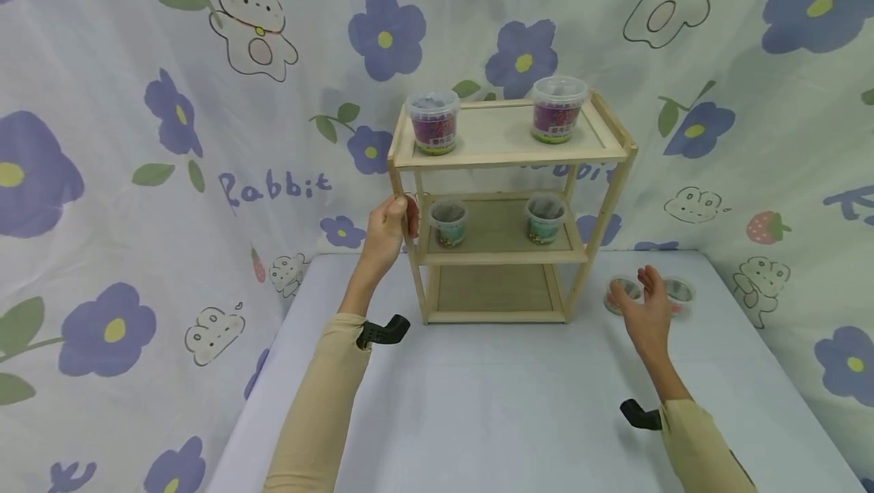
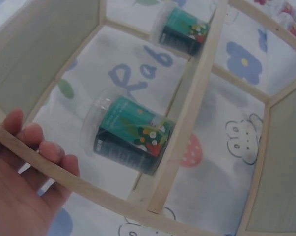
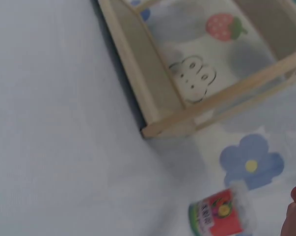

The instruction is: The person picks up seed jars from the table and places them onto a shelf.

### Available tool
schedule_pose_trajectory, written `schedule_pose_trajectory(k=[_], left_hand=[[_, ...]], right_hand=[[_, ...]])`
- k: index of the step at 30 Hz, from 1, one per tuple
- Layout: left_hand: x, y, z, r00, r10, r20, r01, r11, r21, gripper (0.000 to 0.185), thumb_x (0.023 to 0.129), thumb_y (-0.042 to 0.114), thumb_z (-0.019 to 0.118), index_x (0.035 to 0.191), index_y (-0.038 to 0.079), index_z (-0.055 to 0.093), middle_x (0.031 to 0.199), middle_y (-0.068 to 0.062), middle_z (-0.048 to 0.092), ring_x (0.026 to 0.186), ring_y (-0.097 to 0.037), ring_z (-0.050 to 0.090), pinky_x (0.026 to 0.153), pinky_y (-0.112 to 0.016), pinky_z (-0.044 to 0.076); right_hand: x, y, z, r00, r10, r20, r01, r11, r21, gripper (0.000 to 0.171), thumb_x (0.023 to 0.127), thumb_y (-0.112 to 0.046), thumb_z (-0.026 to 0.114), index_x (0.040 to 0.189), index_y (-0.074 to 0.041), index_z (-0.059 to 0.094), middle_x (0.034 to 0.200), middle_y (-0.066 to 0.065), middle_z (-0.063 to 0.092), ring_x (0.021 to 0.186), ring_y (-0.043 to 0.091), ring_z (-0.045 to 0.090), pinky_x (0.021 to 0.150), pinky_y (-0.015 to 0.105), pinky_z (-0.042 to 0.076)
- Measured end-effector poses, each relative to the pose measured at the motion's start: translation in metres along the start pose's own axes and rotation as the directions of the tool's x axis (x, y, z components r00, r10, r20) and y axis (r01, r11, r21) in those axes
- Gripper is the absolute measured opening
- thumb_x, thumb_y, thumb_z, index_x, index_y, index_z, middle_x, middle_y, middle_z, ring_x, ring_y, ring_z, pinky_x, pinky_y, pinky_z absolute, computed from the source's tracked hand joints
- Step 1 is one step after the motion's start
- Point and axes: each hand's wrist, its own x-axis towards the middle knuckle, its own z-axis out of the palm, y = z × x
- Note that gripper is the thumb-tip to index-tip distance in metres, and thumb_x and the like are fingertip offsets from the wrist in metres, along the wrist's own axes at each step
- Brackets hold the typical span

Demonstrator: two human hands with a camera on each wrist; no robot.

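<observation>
The right hand (image 1: 649,311) hovers low over the table (image 1: 505,409), fingers loosely spread and holding nothing, just in front of two small tubs (image 1: 672,292) that stand on the table to the right of the wooden shelf (image 1: 508,155). The left hand (image 1: 388,231) grips the shelf's front left post at the height of the middle level. Two green-labelled tubs (image 1: 448,221) stand on that middle level, and two purple-labelled tubs (image 1: 433,122) on the top. A flowered cloth (image 1: 171,136) hangs behind.
</observation>
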Motion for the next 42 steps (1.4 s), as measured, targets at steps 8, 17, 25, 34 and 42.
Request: schedule_pose_trajectory(k=[8, 17, 25, 34, 42], left_hand=[[-0.007, 0.03, 0.004, 1.0, 0.003, 0.008, -0.003, 1.0, 0.006, 0.042, 0.101, 0.016, 0.035, 0.087, -0.021, 0.049, 0.072, -0.04, 0.045, 0.062, -0.05, 0.045, 0.055, -0.038, 0.045], [-0.008, 0.032, 0.005, 1.0, 0.006, 0.007, -0.006, 1.0, 0.012, 0.042, 0.102, 0.016, 0.035, 0.086, -0.019, 0.05, 0.072, -0.038, 0.046, 0.057, -0.033, 0.049, 0.057, -0.038, 0.047], [-0.008, 0.034, 0.003, 0.999, 0.035, 0.03, -0.037, 0.998, 0.042, 0.043, 0.102, 0.015, 0.033, 0.083, -0.021, 0.049, 0.069, -0.041, 0.045, 0.058, -0.045, 0.046, 0.057, -0.048, 0.044], [-0.008, 0.033, 0.004, 0.999, 0.03, 0.031, -0.032, 0.999, 0.035, 0.044, 0.102, 0.016, 0.033, 0.083, -0.02, 0.05, 0.068, -0.039, 0.045, 0.056, -0.038, 0.048, 0.056, -0.045, 0.046], [-0.009, 0.034, 0.003, 0.999, 0.039, 0.036, -0.041, 0.997, 0.06, 0.044, 0.101, 0.016, 0.032, 0.082, -0.019, 0.05, 0.067, -0.038, 0.046, 0.055, -0.037, 0.049, 0.055, -0.044, 0.046]], right_hand=[[0.015, 0.034, 0.001, 1.0, -0.016, 0.021, 0.018, 0.992, -0.126, 0.079, 0.088, -0.018, 0.072, 0.152, 0.003, 0.029, 0.153, 0.024, 0.036, 0.143, 0.036, 0.033, 0.119, 0.043, 0.025], [0.026, 0.053, 0.006, 0.998, -0.059, 0.016, 0.061, 0.973, -0.222, 0.082, 0.088, -0.021, 0.07, 0.154, 0.001, 0.025, 0.154, 0.028, 0.031, 0.141, 0.045, 0.031, 0.113, 0.059, 0.027], [0.029, 0.066, 0.006, 1.0, 0.002, 0.015, 0.002, 0.965, -0.26, 0.085, 0.089, -0.024, 0.069, 0.154, 0.005, 0.022, 0.154, 0.031, 0.028, 0.141, 0.048, 0.028, 0.114, 0.06, 0.026], [0.03, 0.078, 0.011, 1.0, 0.005, -0.015, -0.009, 0.967, -0.253, 0.089, 0.084, -0.019, 0.074, 0.152, 0.008, 0.022, 0.148, 0.035, 0.034, 0.135, 0.05, 0.035, 0.111, 0.059, 0.029], [0.023, 0.091, 0.017, 0.997, 0.074, -0.032, -0.079, 0.979, -0.19, 0.094, 0.085, -0.016, 0.072, 0.155, 0.003, 0.011, 0.154, 0.032, 0.025, 0.14, 0.047, 0.03, 0.114, 0.058, 0.026]])
